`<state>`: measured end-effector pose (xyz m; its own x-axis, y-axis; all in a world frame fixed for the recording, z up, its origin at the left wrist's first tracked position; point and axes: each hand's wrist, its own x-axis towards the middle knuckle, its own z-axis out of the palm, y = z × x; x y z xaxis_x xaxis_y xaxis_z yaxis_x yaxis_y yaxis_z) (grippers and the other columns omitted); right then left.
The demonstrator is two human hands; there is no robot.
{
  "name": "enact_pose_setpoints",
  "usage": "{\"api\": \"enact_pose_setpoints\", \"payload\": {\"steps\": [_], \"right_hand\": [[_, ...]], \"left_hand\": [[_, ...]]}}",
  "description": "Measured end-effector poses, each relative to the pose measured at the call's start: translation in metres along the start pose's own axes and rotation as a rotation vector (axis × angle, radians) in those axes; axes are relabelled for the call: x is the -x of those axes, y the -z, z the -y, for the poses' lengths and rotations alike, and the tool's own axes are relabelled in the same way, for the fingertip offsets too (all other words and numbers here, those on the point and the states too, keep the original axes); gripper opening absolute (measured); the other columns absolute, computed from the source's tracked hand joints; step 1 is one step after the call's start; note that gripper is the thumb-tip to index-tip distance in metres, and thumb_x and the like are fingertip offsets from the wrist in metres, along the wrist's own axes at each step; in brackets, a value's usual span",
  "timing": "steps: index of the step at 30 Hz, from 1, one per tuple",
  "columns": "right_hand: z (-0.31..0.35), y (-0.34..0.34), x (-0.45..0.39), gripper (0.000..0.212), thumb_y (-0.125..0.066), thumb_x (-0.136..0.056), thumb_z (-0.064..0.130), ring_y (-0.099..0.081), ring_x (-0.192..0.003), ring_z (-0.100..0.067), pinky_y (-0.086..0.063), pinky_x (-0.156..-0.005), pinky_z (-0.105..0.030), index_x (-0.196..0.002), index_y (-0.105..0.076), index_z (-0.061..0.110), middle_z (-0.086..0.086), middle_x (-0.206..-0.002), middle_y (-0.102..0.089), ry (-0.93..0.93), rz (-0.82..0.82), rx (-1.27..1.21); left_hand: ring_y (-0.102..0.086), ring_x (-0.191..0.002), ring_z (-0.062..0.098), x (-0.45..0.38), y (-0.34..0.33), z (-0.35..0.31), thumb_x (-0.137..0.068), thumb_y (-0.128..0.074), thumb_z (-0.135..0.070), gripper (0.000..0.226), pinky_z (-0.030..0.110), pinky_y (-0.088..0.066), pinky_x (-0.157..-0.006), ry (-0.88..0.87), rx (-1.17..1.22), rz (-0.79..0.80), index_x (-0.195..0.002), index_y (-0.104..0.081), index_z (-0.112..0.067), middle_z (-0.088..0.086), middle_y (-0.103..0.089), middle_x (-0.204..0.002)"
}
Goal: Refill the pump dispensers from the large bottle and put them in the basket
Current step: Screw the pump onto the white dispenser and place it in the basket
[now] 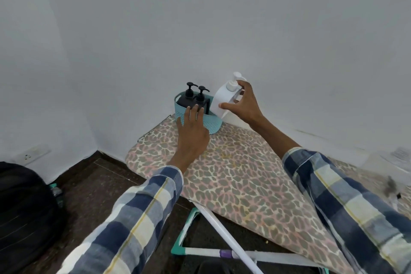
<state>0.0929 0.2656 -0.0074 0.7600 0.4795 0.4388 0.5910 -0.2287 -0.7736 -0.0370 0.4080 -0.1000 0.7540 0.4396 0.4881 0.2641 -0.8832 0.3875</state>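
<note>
A teal perforated basket (212,125) stands at the far end of the ironing board, against the wall. Two black pump dispensers (190,98) (202,98) stand upright inside it. My left hand (193,131) lies flat on the basket's front wall, fingertips over the rim and touching the dispensers. Just right of the basket, the large white pump bottle (222,98) leans toward the basket. My right hand (242,104) is spread around that bottle, thumb low on its body and fingers up near its neck and handle.
The ironing board (233,176) has a leopard-print cover and narrows toward me; its white and teal legs (222,236) show below. A dark bag (24,211) and a water bottle (56,193) sit on the floor at left. White items (398,158) lie at the board's right edge.
</note>
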Motion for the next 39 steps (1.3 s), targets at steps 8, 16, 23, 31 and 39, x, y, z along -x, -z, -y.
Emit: {"api": "enact_pose_setpoints", "payload": {"steps": [8,16,23,31,39], "right_hand": [[-0.014,-0.018,-0.021,0.097,-0.097,-0.072,0.031,-0.049,-0.134,-0.019,-0.047,-0.115,-0.045,-0.148,-0.037,0.021,0.0,-0.147,-0.047,-0.076,0.059,-0.058],[-0.028,-0.044,-0.019,0.093,-0.095,-0.077,0.028,-0.049,-0.132,-0.021,-0.047,-0.114,-0.044,-0.148,-0.036,0.017,-0.003,-0.148,-0.044,-0.076,0.215,0.085],[-0.031,-0.054,-0.014,0.076,-0.073,-0.085,0.042,-0.046,-0.137,-0.02,-0.041,-0.118,-0.048,-0.15,-0.04,0.02,-0.001,-0.151,-0.045,-0.11,0.29,0.138],[-0.033,-0.056,-0.014,0.086,-0.042,-0.088,0.056,-0.028,-0.154,-0.026,-0.027,-0.121,-0.065,-0.164,-0.022,0.022,-0.005,-0.167,-0.029,-0.095,0.353,0.309],[-0.022,-0.036,0.03,0.07,-0.056,-0.109,0.028,-0.029,-0.156,-0.026,-0.026,-0.123,-0.037,-0.166,-0.02,0.013,-0.011,-0.17,-0.03,-0.023,0.351,0.278]], "left_hand": [[-0.006,-0.167,0.033,0.007,-0.014,0.015,-0.095,-0.065,-0.011,0.08,0.074,-0.009,-0.125,-0.03,-0.019,-0.059,-0.166,-0.032,-0.027,0.005,-0.017,-0.179],[-0.009,-0.166,0.033,0.007,-0.015,0.019,-0.091,-0.067,-0.004,0.084,0.074,-0.014,-0.125,-0.024,-0.027,-0.062,-0.165,-0.034,-0.028,0.004,-0.026,-0.176],[-0.014,-0.165,0.036,0.007,-0.017,0.018,-0.088,-0.066,-0.005,0.084,0.074,-0.024,-0.122,-0.028,-0.047,-0.08,-0.163,-0.037,-0.025,0.006,-0.029,-0.174],[-0.008,-0.166,0.035,0.007,-0.011,0.013,-0.091,-0.064,-0.006,0.083,0.075,-0.018,-0.123,-0.009,-0.047,-0.031,-0.165,-0.032,-0.024,0.006,-0.024,-0.176],[0.0,-0.165,0.039,0.001,0.008,-0.001,-0.094,-0.061,-0.009,0.082,0.078,-0.015,-0.123,0.022,-0.072,0.116,-0.166,-0.024,-0.019,0.01,-0.014,-0.178]]}}
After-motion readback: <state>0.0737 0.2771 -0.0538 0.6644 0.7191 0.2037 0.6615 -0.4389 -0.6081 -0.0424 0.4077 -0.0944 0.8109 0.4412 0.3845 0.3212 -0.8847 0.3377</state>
